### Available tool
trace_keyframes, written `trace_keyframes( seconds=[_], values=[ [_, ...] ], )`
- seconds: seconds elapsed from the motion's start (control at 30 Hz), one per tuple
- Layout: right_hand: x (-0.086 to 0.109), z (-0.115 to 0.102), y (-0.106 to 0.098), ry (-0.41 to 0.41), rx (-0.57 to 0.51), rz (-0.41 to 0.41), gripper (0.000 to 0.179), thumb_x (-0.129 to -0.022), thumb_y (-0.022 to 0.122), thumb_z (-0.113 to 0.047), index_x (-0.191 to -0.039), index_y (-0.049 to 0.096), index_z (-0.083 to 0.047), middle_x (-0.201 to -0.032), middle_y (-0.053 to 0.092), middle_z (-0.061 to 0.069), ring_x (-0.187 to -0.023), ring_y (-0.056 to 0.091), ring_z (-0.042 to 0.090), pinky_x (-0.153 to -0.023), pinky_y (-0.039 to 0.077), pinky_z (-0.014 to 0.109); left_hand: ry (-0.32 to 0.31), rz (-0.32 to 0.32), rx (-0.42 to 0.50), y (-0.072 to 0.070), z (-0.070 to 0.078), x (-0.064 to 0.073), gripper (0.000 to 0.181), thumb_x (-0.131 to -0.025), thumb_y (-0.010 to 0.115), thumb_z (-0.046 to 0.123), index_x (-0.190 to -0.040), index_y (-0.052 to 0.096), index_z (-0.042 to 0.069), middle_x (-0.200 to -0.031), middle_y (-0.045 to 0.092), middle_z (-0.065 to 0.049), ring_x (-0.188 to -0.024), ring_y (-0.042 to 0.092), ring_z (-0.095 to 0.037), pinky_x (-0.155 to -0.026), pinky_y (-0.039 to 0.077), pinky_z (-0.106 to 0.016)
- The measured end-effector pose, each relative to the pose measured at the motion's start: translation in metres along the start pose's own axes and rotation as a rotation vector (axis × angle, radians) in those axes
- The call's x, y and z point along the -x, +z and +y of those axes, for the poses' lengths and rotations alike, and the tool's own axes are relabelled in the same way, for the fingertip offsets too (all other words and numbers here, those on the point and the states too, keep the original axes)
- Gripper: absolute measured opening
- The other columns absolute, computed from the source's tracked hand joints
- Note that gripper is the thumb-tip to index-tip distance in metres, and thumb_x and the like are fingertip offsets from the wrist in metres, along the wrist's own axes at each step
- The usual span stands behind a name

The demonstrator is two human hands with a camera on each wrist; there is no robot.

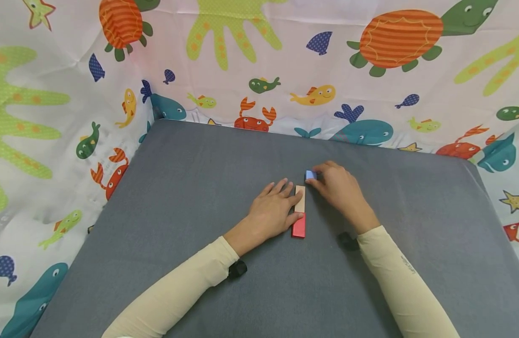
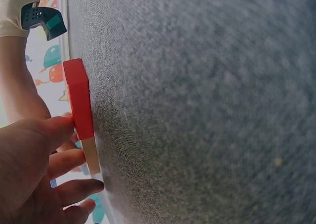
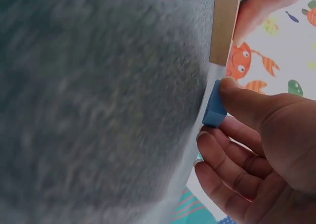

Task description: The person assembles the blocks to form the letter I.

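A red block [image 1: 299, 228] and a plain wooden block [image 1: 300, 204] lie end to end in a line on the grey cloth. My left hand [image 1: 269, 213] rests on them from the left, fingers spread, its thumb at the red block and its index finger at the wooden one. Just beyond the wooden block's far end, a small blue block [image 1: 311, 175] is pinched between thumb and fingers of my right hand [image 1: 339, 188]. In the right wrist view the blue block [image 3: 215, 105] shows a short gap from the wooden block [image 3: 224, 26].
A grey cloth-covered table [image 1: 179, 188] spreads under both hands. Behind it and at its sides hangs a white curtain [image 1: 225, 84] printed with sea animals. Both forearms wear cream sleeves [image 1: 187, 286], with a dark wrist camera [image 1: 237, 269] below the left wrist.
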State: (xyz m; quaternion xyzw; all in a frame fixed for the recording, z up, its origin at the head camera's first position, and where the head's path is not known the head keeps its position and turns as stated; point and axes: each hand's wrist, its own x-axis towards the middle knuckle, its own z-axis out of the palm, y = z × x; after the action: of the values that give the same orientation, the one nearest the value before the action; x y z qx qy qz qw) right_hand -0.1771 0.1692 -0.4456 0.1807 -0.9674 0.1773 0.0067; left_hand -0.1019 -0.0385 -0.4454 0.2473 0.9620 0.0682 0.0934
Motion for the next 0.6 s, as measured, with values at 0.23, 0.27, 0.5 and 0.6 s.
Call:
trace_keyframes(
  seconds=[0.23, 0.27, 0.5, 0.6],
  values=[
    [-0.005, -0.008, 0.003, 0.002, -0.007, -0.017, 0.044, -0.096, 0.082, -0.03, -0.127, 0.074, 0.0, -0.117, 0.07, 0.019, -0.097, 0.069, 0.033, -0.088, 0.059, 0.056, 0.0, 0.003, 0.002, 0.0, 0.001, 0.0, 0.064, -0.108, 0.051, 0.058, -0.164, 0.042, 0.029, -0.17, 0.038, -0.005, -0.162, 0.021, -0.022, -0.131, 0.016, -0.045],
    [-0.005, -0.008, 0.003, 0.003, -0.011, -0.021, 0.044, -0.096, 0.082, -0.03, -0.127, 0.074, 0.0, -0.117, 0.07, 0.019, -0.098, 0.068, 0.033, -0.088, 0.059, 0.056, -0.001, 0.001, 0.003, 0.0, 0.001, 0.0, 0.064, -0.108, 0.051, 0.058, -0.164, 0.042, 0.029, -0.17, 0.038, -0.005, -0.162, 0.021, -0.022, -0.131, 0.016, -0.045],
    [-0.008, -0.012, 0.007, -0.004, -0.015, -0.026, 0.043, -0.095, 0.082, -0.032, -0.125, 0.075, -0.002, -0.119, 0.071, 0.018, -0.101, 0.07, 0.034, -0.087, 0.059, 0.057, -0.001, 0.001, 0.005, -0.001, 0.001, 0.001, 0.065, -0.108, 0.051, 0.059, -0.164, 0.042, 0.029, -0.17, 0.037, -0.005, -0.162, 0.02, -0.023, -0.131, 0.017, -0.046],
    [-0.01, -0.014, 0.008, -0.005, -0.016, -0.032, 0.043, -0.095, 0.083, -0.033, -0.125, 0.075, -0.003, -0.117, 0.071, 0.016, -0.096, 0.07, 0.033, -0.082, 0.059, 0.056, -0.007, -0.002, 0.005, -0.001, 0.0, 0.001, 0.065, -0.107, 0.051, 0.059, -0.164, 0.042, 0.029, -0.17, 0.037, -0.005, -0.163, 0.02, -0.023, -0.131, 0.017, -0.046]
  ],
)
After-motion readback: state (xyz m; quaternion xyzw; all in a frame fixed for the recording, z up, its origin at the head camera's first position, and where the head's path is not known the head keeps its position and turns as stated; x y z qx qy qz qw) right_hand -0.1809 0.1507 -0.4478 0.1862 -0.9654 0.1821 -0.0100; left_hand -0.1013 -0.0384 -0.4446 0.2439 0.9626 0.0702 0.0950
